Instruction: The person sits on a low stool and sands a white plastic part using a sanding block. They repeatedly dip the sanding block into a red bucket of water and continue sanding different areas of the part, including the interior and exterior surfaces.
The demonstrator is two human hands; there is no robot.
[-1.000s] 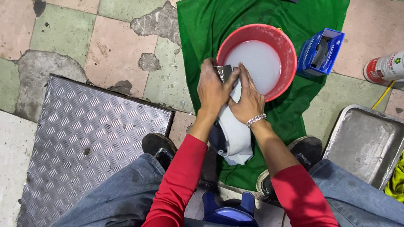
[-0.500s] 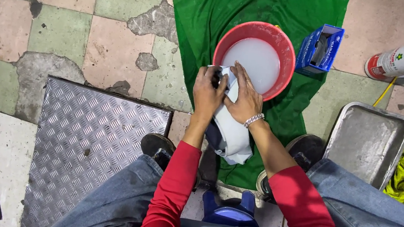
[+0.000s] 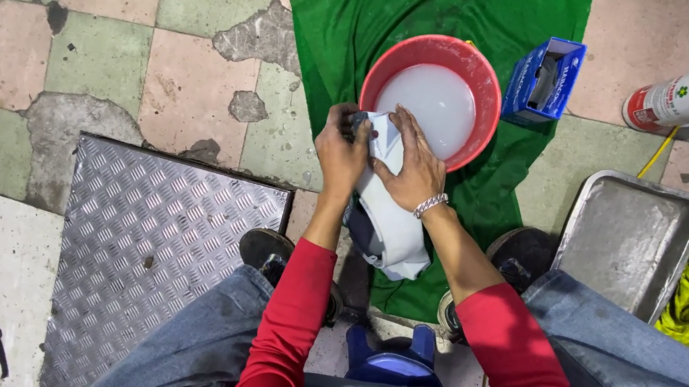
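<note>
Both hands close on a pale wet garment (image 3: pixel 389 215) at the near rim of the red basin (image 3: pixel 478 126) of milky water, the left hand (image 3: pixel 340 150) gripping its bunched top and the right hand (image 3: pixel 411 168) pressing flat-fingered beside it, the cloth's long axis trailing back toward the knees.

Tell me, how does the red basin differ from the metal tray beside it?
The red basin is round and holds milky water; the metal tray is rectangular, grey and holds nothing. The basin sits on the green cloth; the tray lies on bare floor tiles. Both are open-topped and within the person's reach.
</note>
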